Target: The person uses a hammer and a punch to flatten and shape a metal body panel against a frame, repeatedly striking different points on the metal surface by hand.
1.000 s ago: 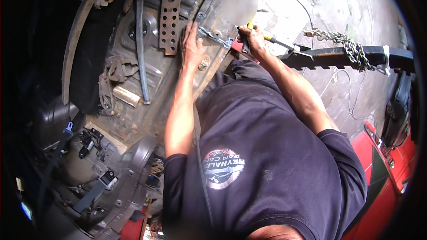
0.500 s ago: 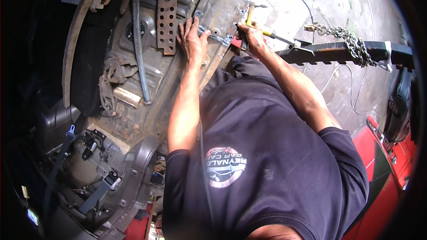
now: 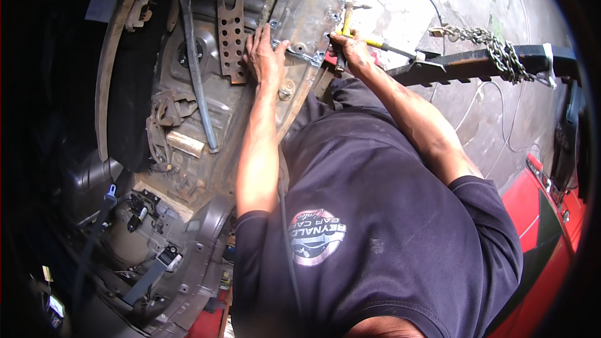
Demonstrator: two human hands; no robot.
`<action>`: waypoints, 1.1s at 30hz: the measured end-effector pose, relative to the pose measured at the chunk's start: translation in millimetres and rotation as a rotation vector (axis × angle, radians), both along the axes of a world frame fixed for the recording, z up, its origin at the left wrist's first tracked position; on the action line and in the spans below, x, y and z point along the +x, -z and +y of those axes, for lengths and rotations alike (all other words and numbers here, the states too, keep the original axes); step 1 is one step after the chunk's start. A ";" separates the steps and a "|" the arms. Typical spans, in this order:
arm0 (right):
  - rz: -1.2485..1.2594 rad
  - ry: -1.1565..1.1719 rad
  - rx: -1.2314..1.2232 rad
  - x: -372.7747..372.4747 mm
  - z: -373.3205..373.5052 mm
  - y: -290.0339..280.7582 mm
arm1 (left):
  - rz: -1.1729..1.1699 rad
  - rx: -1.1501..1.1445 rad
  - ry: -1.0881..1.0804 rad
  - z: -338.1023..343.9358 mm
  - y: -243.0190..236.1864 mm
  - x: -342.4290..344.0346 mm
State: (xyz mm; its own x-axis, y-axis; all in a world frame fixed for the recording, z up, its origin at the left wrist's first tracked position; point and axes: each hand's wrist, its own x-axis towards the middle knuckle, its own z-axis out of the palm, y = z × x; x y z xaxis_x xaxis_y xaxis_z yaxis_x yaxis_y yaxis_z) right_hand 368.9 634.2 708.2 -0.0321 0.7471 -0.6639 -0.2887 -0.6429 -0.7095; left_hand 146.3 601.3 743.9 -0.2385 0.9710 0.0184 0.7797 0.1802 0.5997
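Observation:
My left hand rests on the bare metal body panel, fingers stretched and thumb apart, beside a rusty plate with a slot and rows of holes. Nothing shows in that hand. At the panel's right edge, my right hand is closed round the handle of a hammer. The hammer's head points away from me, and the dark end of its handle shows below my fist. A yellow-and-grey rod runs right from behind that hand to a bracket. A welded-looking seam lies between my hands.
A long dark bar, a curved strip, a rusty bracket and a wooden block lie left. A chain wraps a notched black beam at right. Cables trail over the floor. Red car panels stand lower right.
The whole view has shifted slightly. My left hand sits a little nearer the holed plate; my right hand keeps its grip on the hammer.

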 end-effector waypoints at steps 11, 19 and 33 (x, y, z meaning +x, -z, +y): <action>0.000 0.011 0.046 -0.4 0.8 5.9 | 0.021 -0.038 0.092 15.0 8.2 -13.7; -0.002 0.049 0.020 -1.3 -2.2 3.2 | -0.031 -0.096 0.056 28.1 -2.9 -7.9; 0.002 -0.047 -0.013 4.9 3.2 2.8 | -0.097 -0.050 0.066 23.3 -21.7 -35.6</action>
State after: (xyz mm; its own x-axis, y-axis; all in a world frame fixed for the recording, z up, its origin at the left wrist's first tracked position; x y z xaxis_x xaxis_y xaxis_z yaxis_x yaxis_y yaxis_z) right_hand 373.8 637.4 705.4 -0.0685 0.7364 -0.6731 -0.2592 -0.6646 -0.7008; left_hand 110.7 624.6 765.6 -0.1720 0.9838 -0.0507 0.7293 0.1617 0.6648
